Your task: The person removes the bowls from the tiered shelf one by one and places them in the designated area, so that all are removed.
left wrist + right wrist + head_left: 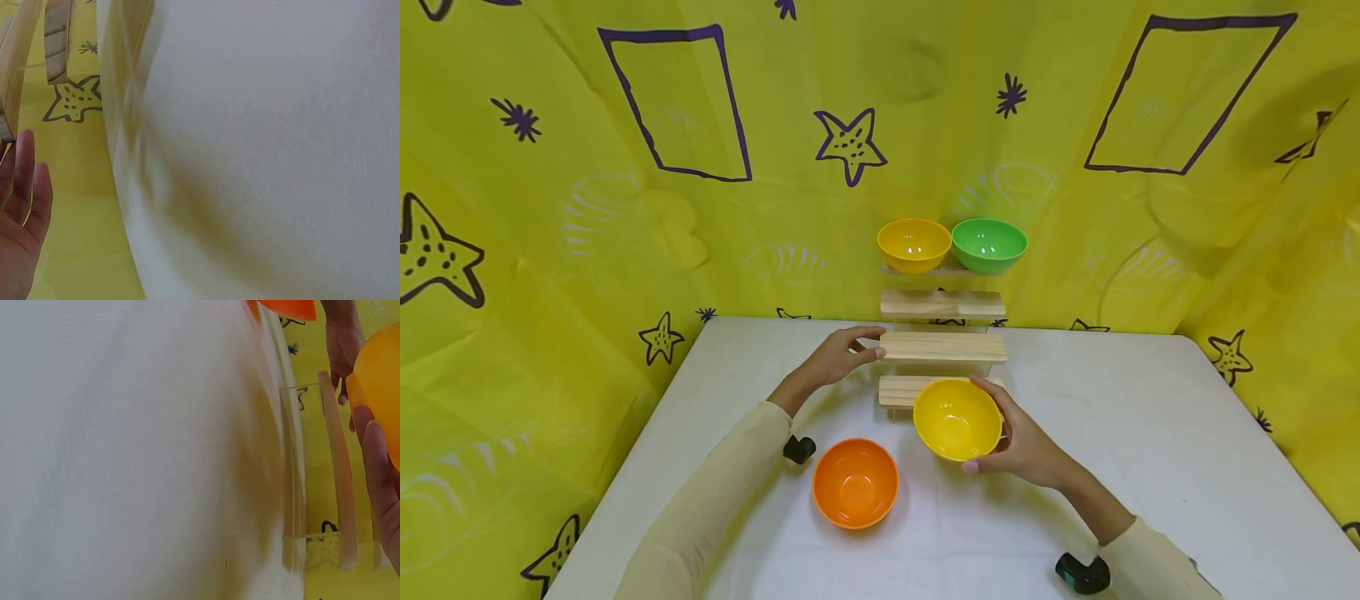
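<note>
My right hand [1028, 442] grips a yellow bowl [957, 421] by its right side, fingers at the far rim and thumb near the bottom. The bowl faces up and overlaps the lowest plank of a stepped wooden stand [942, 347]. In the right wrist view the bowl [382, 381] hangs close to the stand's planks. At the left end of the second plank from the bottom, my left hand [838, 354] pinches the edge between thumb and fingers. An orange bowl [856, 485] stands upright on the table, in front of the stand and to the left.
On the stand's top step sit another yellow bowl [914, 247] and a green bowl [989, 247], side by side. A white cloth covers the table [1150, 433]. Behind and beside it hangs a yellow curtain [940, 75] with drawn stars and fish.
</note>
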The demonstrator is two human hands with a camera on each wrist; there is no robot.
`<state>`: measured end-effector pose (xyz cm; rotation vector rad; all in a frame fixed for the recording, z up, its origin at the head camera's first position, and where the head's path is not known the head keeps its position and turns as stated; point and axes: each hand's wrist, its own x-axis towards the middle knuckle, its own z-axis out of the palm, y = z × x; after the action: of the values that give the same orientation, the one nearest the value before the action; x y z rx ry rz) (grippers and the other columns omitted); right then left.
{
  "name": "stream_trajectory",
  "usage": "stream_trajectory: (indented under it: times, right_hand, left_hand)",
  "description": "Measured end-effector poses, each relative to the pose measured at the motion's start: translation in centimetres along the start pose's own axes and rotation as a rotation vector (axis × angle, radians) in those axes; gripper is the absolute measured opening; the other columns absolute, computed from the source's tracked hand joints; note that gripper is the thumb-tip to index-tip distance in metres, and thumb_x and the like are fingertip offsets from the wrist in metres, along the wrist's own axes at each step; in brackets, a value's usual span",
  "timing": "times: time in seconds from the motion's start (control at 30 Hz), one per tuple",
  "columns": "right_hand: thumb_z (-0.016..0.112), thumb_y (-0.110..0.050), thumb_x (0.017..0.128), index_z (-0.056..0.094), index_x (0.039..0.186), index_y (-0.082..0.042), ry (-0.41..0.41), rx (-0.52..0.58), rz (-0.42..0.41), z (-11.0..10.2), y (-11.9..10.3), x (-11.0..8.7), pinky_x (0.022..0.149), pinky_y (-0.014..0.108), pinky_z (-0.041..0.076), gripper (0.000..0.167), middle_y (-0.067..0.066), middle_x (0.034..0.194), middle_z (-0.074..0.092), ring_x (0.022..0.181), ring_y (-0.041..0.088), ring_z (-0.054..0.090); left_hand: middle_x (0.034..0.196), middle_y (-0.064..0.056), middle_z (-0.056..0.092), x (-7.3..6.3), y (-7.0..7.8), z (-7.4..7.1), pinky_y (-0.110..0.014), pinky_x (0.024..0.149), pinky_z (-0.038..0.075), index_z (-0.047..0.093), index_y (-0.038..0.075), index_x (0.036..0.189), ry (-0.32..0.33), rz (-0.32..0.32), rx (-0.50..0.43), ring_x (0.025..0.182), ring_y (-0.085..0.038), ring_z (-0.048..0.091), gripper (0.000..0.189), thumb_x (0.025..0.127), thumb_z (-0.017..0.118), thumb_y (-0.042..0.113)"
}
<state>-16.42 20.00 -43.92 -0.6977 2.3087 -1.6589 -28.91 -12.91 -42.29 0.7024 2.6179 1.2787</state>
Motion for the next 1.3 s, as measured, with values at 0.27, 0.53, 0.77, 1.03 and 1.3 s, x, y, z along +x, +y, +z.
stream_trajectory:
  times: [0.27, 0.53, 0.77, 1.03, 1.3]
  right_hand:
    - [0.088, -0.016, 0.078, 0.024, 0.156, -0.017, -0.02, 0.032, 0.013, 0.3, 0.0, -0.7, 0.087, 0.029, 0.057, 0.101, 0.019, 0.147, 0.038, 0.119, 0.038, 0.052]
    - [0.088, -0.013, 0.077, 0.021, 0.156, -0.017, -0.059, 0.087, 0.005, 0.9, 0.2, -1.4, 0.086, 0.034, 0.058, 0.104, 0.018, 0.15, 0.034, 0.113, 0.023, 0.06]
    - [0.088, -0.012, 0.076, 0.019, 0.157, -0.015, -0.077, 0.104, -0.01, 1.0, 0.2, -1.7, 0.087, 0.034, 0.058, 0.106, 0.019, 0.152, 0.032, 0.117, 0.03, 0.057]
    - [0.087, -0.01, 0.075, 0.017, 0.158, -0.014, -0.095, 0.109, 0.017, 1.0, 0.2, -2.0, 0.085, 0.033, 0.058, 0.109, 0.024, 0.15, 0.033, 0.114, 0.038, 0.057]
    - [0.088, -0.012, 0.075, 0.02, 0.156, -0.015, -0.103, 0.099, 0.025, 1.1, 0.5, -2.2, 0.087, 0.033, 0.057, 0.106, 0.021, 0.149, 0.034, 0.117, 0.038, 0.055]
  left_hand:
    - [0.143, -0.007, 0.06, 0.0, 0.0, 0.0, -0.033, 0.08, 0.054, 0.053, 0.015, 0.147, 0.004, 0.006, 0.0, 0.106, -0.026, 0.064, 0.051, 0.1, 0.064, 0.032]
    - [0.143, -0.009, 0.059, 0.1, -0.1, 0.0, -0.033, 0.08, 0.053, 0.053, 0.014, 0.147, 0.001, 0.016, -0.002, 0.104, -0.026, 0.064, 0.051, 0.1, 0.064, 0.032]
    - [0.142, -0.011, 0.06, 0.1, -0.2, 0.0, -0.033, 0.079, 0.054, 0.053, 0.012, 0.147, -0.001, 0.024, 0.004, 0.104, -0.026, 0.065, 0.051, 0.101, 0.063, 0.031]
    - [0.142, -0.012, 0.06, 0.1, -0.2, 0.0, -0.032, 0.077, 0.053, 0.052, 0.009, 0.147, -0.004, 0.022, 0.0, 0.103, -0.026, 0.065, 0.052, 0.101, 0.063, 0.03]
    - [0.141, -0.013, 0.06, 0.1, -0.1, 0.0, -0.031, 0.078, 0.053, 0.053, 0.01, 0.147, -0.005, 0.021, -0.003, 0.103, -0.027, 0.065, 0.051, 0.1, 0.064, 0.029]
